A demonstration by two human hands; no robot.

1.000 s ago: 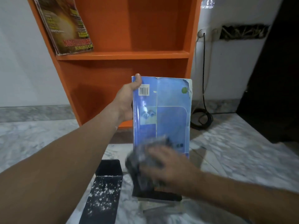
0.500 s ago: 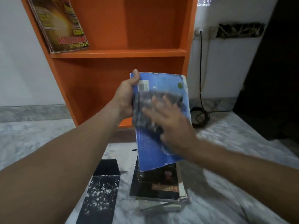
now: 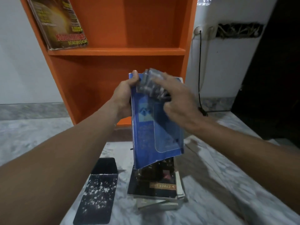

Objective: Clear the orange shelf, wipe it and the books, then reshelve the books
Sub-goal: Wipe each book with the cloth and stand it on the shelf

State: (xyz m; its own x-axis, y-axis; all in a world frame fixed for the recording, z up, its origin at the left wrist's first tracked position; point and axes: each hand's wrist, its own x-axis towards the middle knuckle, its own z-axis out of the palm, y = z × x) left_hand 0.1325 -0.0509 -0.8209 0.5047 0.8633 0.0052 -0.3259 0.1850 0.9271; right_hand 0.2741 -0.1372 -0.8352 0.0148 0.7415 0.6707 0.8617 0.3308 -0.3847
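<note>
Closest to me, a black box [image 3: 99,189] is lying on the floor [image 3: 211,200], speckled with white bits. Just beside it a stack [image 3: 155,187] of books is waiting, dark cover uppermost. Above that stack I'm holding the blue book [image 3: 155,130] upright and slightly tilted, clear of the pile. My left hand [image 3: 124,96] is gripping its upper left edge, thumb hooking over the front cover near the top corner. My right hand [image 3: 178,101] is curling over a bunched grey cloth [image 3: 151,85] and pressing it against the top of the cover. The hand is blurring, so I'm not making out each finger exactly.

I'm judging this as the wiping of one book, and I can't tell which books in the stack below are clean. To do it well I'm planning long passes from the top edge down, with the left hand bracing from behind so the soft cover isn't buckling. Then I'm planning to flip it for the other face and the spine. I'm minding the lower corner, which is hanging just over the stack, and aiming the dust away from it.

Farther off, the shelf [image 3: 116,51] is standing mostly cleared — only one magazine [image 3: 60,21] is leaning at the left of its upper board. Beyond it, a cable [image 3: 200,70] is hanging from a wall socket.
</note>
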